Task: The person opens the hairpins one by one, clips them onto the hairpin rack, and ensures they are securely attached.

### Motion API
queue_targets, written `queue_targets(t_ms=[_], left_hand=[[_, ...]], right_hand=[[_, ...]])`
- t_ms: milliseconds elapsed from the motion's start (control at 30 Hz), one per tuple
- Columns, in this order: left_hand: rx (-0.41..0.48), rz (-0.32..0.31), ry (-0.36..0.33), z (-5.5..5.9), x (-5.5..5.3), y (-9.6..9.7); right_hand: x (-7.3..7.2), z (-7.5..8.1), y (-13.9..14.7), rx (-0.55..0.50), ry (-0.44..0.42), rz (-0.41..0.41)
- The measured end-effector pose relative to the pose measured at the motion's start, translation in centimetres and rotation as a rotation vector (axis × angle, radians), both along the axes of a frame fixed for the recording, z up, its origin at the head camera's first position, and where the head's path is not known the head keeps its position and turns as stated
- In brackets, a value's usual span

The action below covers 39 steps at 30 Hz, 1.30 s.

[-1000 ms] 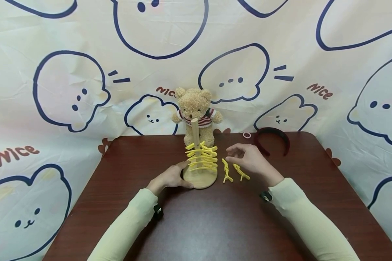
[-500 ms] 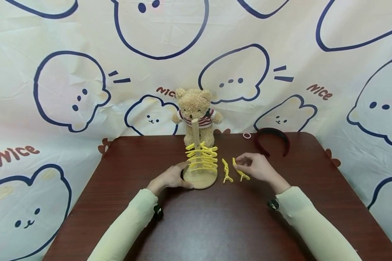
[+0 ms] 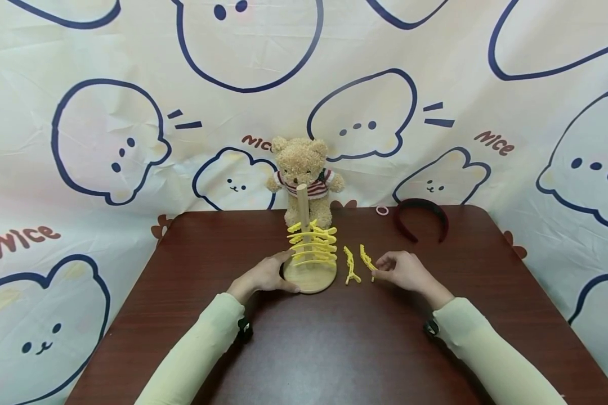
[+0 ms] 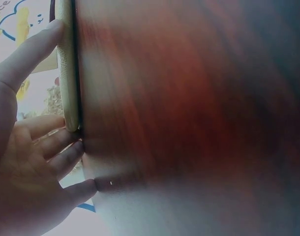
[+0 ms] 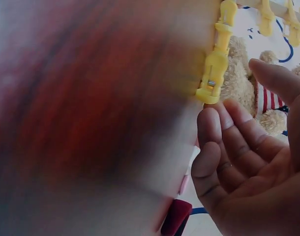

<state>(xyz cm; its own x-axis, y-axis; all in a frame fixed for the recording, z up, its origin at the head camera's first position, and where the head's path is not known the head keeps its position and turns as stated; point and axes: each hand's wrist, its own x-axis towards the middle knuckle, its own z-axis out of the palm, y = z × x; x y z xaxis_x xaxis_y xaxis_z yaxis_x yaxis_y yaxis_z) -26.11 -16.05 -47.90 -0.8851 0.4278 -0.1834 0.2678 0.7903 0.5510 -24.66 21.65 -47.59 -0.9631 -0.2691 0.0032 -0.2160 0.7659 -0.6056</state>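
My left hand (image 3: pixel 267 274) holds the round wooden base of an upright post stand (image 3: pixel 310 281). In the left wrist view its thumb (image 4: pixel 39 46) lies over the rim and the fingers go round the edge. Several yellow alligator hair clips (image 3: pixel 314 247) stick out across the lower post. Two more yellow clips lie on the table to the right, a nearer one (image 3: pixel 351 264) and a farther one (image 3: pixel 367 257). My right hand (image 3: pixel 402 271) is at the handle end of the farther clip. In the right wrist view its fingertips are close to a yellow clip (image 5: pixel 215 73), thumb spread apart; contact is unclear.
A teddy bear (image 3: pixel 300 163) in a striped shirt stands behind the post. At the table's back right lie a dark red headband (image 3: pixel 421 205) and a small pale ring (image 3: pixel 382 211). A printed cloth (image 3: pixel 243 45) hangs behind the brown table (image 3: pixel 294 349).
My right hand has moved down and slightly right, from above the two loose clips to the handle end of the farther one. That clip has shifted slightly. The left hand stays on the base.
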Motion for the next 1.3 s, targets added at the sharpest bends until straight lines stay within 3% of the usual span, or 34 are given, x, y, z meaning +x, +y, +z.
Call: queue_targets(t_ms=[567,767,1133,1300], left_hand=[[-0.006,0.009,-0.012,0.2,0.1,0.1],[-0.006,0.011,-0.014,0.2,0.1,0.0],[-0.009,0.014,-0.015,0.1,0.1,0.1],[-0.009,0.015,-0.016,0.2,0.1,0.1]], right_hand=[[-0.2,0.4,-0.5,0.207,-0.099,-0.091],[-0.5,0.6,0.4,0.254,-0.077,-0.116],[-0.7,0.2,0.8,0.274,-0.077,-0.135],[-0.8,0.2,1.3,0.233,-0.062,-0.137]])
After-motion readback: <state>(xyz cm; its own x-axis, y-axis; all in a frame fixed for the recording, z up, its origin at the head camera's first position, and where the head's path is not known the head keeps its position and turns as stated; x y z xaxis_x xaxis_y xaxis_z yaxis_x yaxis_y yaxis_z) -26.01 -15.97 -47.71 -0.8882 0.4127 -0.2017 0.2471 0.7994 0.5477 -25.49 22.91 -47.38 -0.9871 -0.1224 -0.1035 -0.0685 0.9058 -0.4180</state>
